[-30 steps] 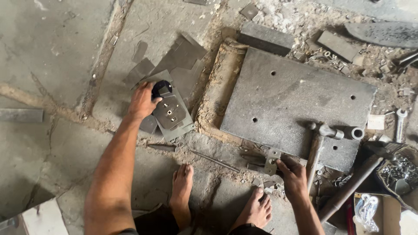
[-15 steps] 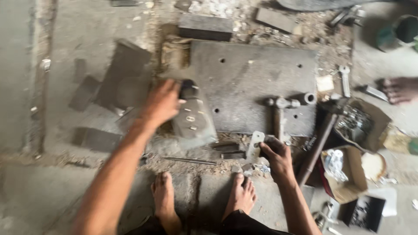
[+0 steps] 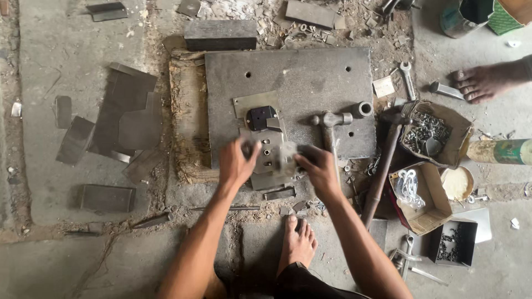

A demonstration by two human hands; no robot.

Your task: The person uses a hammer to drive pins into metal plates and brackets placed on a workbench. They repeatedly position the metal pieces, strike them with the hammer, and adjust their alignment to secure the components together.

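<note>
Head view, looking down at a workshop floor. The left hand [image 3: 235,163] and right hand [image 3: 317,168] meet at the 6 o'clock edge of a thick steel plate [image 3: 310,77], each grip clamped on one side of a small perforated metal part [image 3: 272,155]; motion blur hides its exact shape. A black fitting [image 3: 259,117] lies on a thin sheet just at 12 o'clock of the part. A hammer [image 3: 331,123] rests at 3 o'clock, beside a short metal sleeve [image 3: 363,108]. Cardboard boxes of hardware [image 3: 426,133] sit farther at 3 o'clock.
</note>
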